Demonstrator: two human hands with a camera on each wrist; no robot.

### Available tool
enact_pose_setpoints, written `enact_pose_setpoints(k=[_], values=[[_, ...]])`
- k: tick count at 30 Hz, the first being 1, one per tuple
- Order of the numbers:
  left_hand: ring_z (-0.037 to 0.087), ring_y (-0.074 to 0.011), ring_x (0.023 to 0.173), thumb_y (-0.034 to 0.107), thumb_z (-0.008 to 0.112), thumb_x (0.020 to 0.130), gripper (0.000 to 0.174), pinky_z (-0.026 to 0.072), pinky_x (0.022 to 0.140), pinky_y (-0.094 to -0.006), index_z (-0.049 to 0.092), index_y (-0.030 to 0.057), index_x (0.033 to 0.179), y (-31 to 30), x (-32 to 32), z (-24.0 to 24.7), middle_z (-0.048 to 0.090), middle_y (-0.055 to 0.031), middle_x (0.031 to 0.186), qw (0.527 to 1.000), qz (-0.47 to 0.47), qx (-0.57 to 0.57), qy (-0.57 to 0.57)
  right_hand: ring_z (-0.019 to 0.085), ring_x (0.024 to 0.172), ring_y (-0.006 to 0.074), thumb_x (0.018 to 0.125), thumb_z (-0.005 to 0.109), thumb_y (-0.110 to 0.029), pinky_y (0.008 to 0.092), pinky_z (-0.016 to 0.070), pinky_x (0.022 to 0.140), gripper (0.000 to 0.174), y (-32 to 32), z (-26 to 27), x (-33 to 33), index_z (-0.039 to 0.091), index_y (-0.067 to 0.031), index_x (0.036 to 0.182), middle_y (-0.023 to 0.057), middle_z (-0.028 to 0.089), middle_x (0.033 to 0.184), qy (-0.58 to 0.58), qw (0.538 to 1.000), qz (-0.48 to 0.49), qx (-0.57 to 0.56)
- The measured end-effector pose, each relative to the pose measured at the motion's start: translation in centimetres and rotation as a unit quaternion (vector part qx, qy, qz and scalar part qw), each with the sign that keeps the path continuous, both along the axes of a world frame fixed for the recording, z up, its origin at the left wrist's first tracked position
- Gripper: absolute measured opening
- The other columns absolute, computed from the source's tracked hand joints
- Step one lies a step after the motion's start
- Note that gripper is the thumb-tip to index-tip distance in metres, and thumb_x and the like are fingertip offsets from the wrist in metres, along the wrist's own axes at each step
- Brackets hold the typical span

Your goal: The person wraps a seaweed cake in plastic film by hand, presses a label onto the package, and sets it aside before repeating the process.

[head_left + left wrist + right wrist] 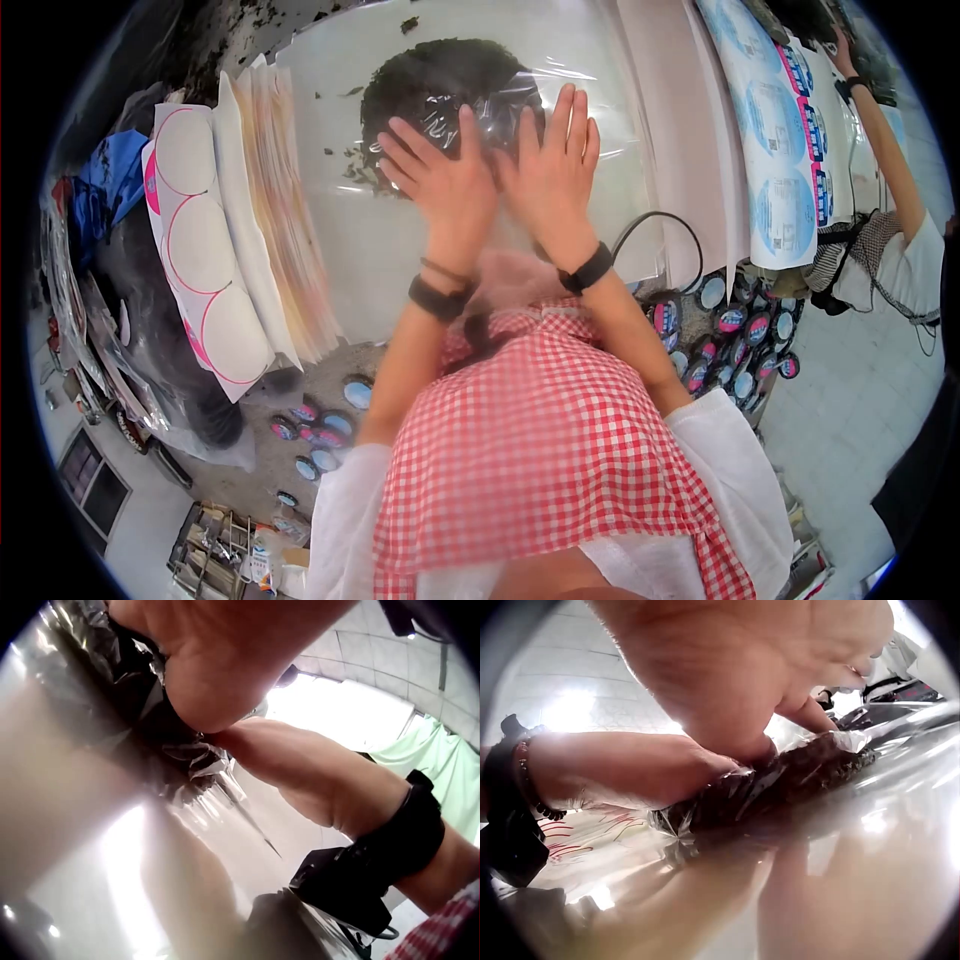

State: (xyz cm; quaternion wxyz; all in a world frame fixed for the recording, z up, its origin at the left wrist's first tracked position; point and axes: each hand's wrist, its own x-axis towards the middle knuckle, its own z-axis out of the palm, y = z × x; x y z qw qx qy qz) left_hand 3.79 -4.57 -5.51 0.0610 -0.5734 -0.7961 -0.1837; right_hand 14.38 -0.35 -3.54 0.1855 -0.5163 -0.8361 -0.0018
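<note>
A round, flat mass of dark leaf-like flakes [410, 85] lies under a clear plastic sheet [350, 265]. My left hand [450, 190] presses on the sheet over the near part of this mass, fingers spread. Close beside it, my right hand [557, 180] presses with fingers extended away from me. In the left wrist view, the heel of the left hand [214, 675] bears down on crinkled plastic. The right wrist view has the right palm [727, 667] over the dark, film-covered mass [757, 795], its surface glossy and wrinkled.
Stacked paper sheets [275, 190] and a strip of round labels [195, 235] border the work on the left. Blue-printed label sheets [775, 150] lie to the right. Several small round tins [735, 320] sit below the surface. Another person's arm [885, 150] shows at far right.
</note>
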Motion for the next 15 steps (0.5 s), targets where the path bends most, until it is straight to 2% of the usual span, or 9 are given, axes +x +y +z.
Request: enact_pose_setpoints(k=[4,6,7,8,9,10,11,13,15], values=[[0.025,-0.0563,0.133,0.020,0.055,0.089,0.060,0.0189,0.107,-0.0635,0.038,0.0071,0.146,0.0,-0.2,0.0,0.028,-0.0367,0.145,1.000,-0.009,0.010,-0.009,0.027,0.138,0.0475,0.081,0.066,-0.027,0.0574,0.0258,0.108,0.055,-0.1,-0.9,-1.1,0.055,0.0004,0.128,0.0338,0.028,0.148,0.040,0.998,0.045,-0.015],[0.030,-0.0502,0.135,0.017,0.054,0.090,0.061,0.0218,0.109,-0.0580,0.035,0.0014,0.146,0.0,-1.1,-0.8,0.035,-0.0319,0.143,0.998,-0.047,0.033,-0.041,0.028,0.136,0.0487,0.083,0.064,-0.021,0.0581,0.0268,0.108,0.048,0.6,-1.7,-1.7,0.057,-0.0090,0.129,0.0339,0.029,0.147,0.070,0.992,0.104,-0.011],[0.040,-0.0408,0.129,0.013,0.054,0.091,0.062,0.0303,0.106,-0.0522,0.030,-0.0060,0.145,-0.2,-1.0,-0.7,0.043,-0.0244,0.139,0.995,-0.047,0.064,-0.054,0.027,0.136,0.0491,0.084,0.064,-0.020,0.0584,0.0264,0.108,0.047,0.6,-1.9,-1.8,0.057,-0.0109,0.129,0.0338,0.028,0.147,0.092,0.987,0.126,-0.026],[0.042,-0.0398,0.126,0.013,0.056,0.091,0.063,0.0325,0.103,-0.0520,0.030,-0.0062,0.145,-0.4,-1.0,-0.4,0.045,-0.0234,0.138,0.983,-0.035,0.076,-0.163,0.027,0.136,0.0495,0.084,0.063,-0.019,0.0587,0.0260,0.108,0.046,0.6,-2.0,-2.0,0.057,-0.0128,0.130,0.0337,0.028,0.148,0.114,0.982,0.148,-0.038],[0.045,-0.0387,0.123,0.014,0.057,0.091,0.063,0.0346,0.101,-0.0518,0.031,-0.0064,0.145,-0.7,-1.0,0.0,0.046,-0.0224,0.136,0.958,-0.021,0.088,-0.271,0.039,0.130,0.0450,0.082,0.065,-0.012,0.0531,0.0376,0.102,0.044,0.7,-1.8,-2.4,0.058,-0.0066,0.125,0.0306,0.039,0.139,0.181,0.971,0.154,-0.005],[0.047,-0.0377,0.119,0.014,0.059,0.091,0.064,0.0368,0.098,-0.0517,0.031,-0.0066,0.144,-1.1,-0.9,0.1,0.048,-0.0214,0.134,0.922,-0.007,0.097,-0.375,0.044,0.124,0.0422,0.080,0.066,-0.009,0.0501,0.0414,0.098,0.042,0.6,-0.8,-2.9,0.059,-0.0047,0.122,0.0286,0.042,0.134,0.316,0.933,0.104,-0.137],[0.048,-0.0387,0.113,0.019,0.061,0.092,0.055,0.0400,0.093,-0.0511,0.042,-0.0054,0.138,-0.9,-0.9,-0.4,0.048,-0.0246,0.131,0.914,-0.013,0.138,-0.381,0.049,0.119,0.0394,0.079,0.066,-0.006,0.0471,0.0452,0.094,0.040,0.3,0.6,-3.2,0.060,-0.0028,0.119,0.0266,0.045,0.130,0.438,0.858,0.048,-0.265],[0.046,-0.0411,0.115,0.021,0.061,0.093,0.046,0.0387,0.095,-0.0509,0.051,-0.0025,0.130,-0.9,-1.3,-0.4,0.047,-0.0276,0.131,0.963,-0.045,0.143,-0.222,0.059,0.098,0.0302,0.074,0.068,0.001,0.0366,0.0529,0.076,0.041,0.2,0.6,-3.4,0.059,0.0028,0.114,0.0200,0.051,0.114,0.537,0.770,-0.030,-0.343],[0.043,-0.0451,0.119,0.025,0.060,0.094,0.033,0.0359,0.099,-0.0506,0.060,0.0022,0.118,-0.3,-1.7,3.0,0.044,-0.0321,0.130,0.990,-0.010,0.142,0.021,0.057,0.100,0.0325,0.073,0.068,0.000,0.0397,0.0510,0.081,0.045,0.5,-1.1,-3.5,0.055,0.0026,0.117,0.0215,0.051,0.117,0.360,0.912,0.060,-0.187]])
